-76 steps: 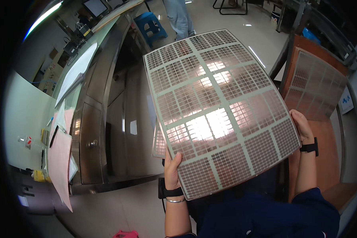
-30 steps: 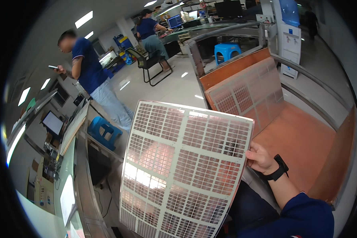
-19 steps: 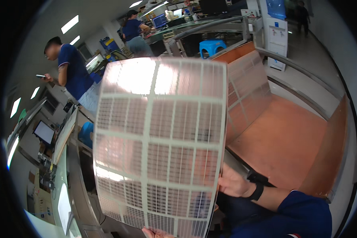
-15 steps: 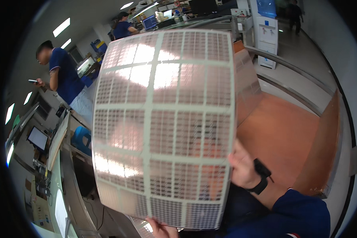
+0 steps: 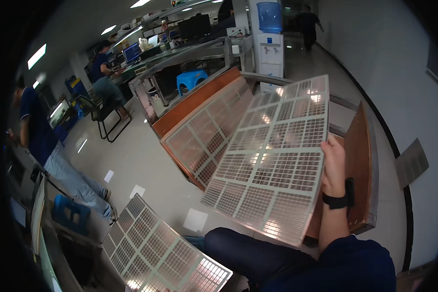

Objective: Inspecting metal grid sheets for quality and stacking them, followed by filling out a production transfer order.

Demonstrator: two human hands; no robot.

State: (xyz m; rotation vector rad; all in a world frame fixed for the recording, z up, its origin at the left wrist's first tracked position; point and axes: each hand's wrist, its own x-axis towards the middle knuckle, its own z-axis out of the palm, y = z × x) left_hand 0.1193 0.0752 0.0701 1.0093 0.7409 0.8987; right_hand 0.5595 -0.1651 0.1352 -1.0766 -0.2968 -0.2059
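A thin rectangular panel [image 5: 272, 160], pale green lines dividing it into copper-coloured grids, is tilted in front of me. My right hand [image 5: 334, 163] grips its right edge, fingers closed, with a black band on the wrist. Behind it, a similar panel [image 5: 199, 129] leans against the inner side of a brown wooden trolley [image 5: 362, 170]. Another gridded panel [image 5: 165, 253] slants across the lower left, beside my knee; whatever supports it is hidden below the picture. My left hand is out of sight.
A blue stool [image 5: 191, 79] and a water dispenser [image 5: 270, 53] stand beyond the trolley. One person [image 5: 44, 131] stands at the left, another [image 5: 104, 73] sits at a far bench, and a third [image 5: 308, 27] is in the corridor. A grey sheet [image 5: 411, 163] leans by the right wall.
The panel in my right hand has moved right and tilted back, away from my face. My left hand has left its lower edge and the picture. The lower-left panel now shows much more.
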